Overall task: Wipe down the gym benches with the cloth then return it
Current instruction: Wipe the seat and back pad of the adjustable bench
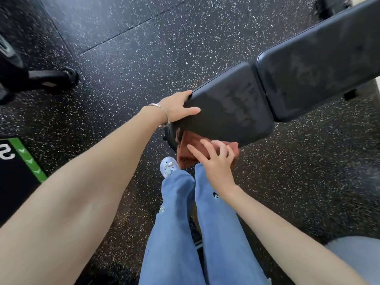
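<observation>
Presently, left grip [178, 108] clasps the end of the black padded gym bench [226, 112] at frame centre, evidently steadying it. Right grip [218, 163], fingers splayed, presses the rust-brown cloth [184, 158] against the pad's near edge, apparently wiping it.

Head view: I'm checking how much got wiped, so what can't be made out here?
Bench: far end cut off by the top right edge; frame mostly hidden under its pads.
Cloth: partly covered by the right hand and the seat pad.
Left hand: fingers curl partly out of sight round the seat pad's end.
Black equipment: cut off by the left edge.
</observation>
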A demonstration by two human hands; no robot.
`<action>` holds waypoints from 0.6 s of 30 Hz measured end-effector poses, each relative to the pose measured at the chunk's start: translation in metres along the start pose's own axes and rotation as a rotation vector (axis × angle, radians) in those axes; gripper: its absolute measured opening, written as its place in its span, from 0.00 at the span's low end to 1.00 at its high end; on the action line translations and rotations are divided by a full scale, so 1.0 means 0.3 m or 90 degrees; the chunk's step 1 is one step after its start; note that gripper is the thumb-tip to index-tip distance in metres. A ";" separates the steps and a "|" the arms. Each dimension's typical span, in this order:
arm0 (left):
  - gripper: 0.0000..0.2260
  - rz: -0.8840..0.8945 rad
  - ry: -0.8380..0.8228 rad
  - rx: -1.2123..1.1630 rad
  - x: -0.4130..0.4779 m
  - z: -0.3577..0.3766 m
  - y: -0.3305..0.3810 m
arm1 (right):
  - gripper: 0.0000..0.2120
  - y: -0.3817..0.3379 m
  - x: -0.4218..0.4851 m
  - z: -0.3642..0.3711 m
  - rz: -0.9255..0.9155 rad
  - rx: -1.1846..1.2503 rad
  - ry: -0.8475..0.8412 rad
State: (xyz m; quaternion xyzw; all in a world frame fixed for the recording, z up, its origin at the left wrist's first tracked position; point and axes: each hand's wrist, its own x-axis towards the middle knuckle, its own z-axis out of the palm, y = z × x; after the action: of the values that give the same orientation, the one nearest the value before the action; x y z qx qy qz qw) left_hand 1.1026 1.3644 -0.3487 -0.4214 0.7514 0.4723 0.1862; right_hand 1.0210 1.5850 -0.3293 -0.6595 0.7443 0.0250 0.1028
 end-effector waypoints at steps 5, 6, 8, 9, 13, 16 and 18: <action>0.34 -0.008 0.015 0.051 0.013 0.010 -0.012 | 0.24 0.000 -0.085 0.019 -0.143 -0.019 0.018; 0.33 -0.005 0.024 0.062 0.014 0.010 -0.014 | 0.24 -0.006 -0.068 0.020 -0.135 -0.010 0.052; 0.32 0.001 0.035 0.071 0.017 0.013 -0.020 | 0.23 -0.015 -0.013 0.012 -0.109 0.029 0.121; 0.31 0.000 0.043 0.073 0.016 0.015 -0.022 | 0.22 -0.021 0.026 0.004 -0.097 0.054 0.144; 0.29 0.012 0.068 0.076 0.011 0.015 -0.022 | 0.23 -0.047 0.134 -0.002 -0.138 0.038 0.138; 0.29 0.027 0.060 0.091 -0.004 0.011 -0.034 | 0.24 0.040 0.080 0.032 -0.230 0.004 0.126; 0.30 0.031 0.049 0.087 -0.009 0.008 -0.047 | 0.25 0.150 0.011 0.050 -0.268 -0.009 0.119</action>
State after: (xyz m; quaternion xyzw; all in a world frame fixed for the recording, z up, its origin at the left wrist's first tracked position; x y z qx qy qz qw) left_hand 1.1154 1.3649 -0.3558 -0.4070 0.7984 0.4082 0.1740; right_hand 0.9780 1.5901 -0.3491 -0.8003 0.5965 -0.0527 0.0319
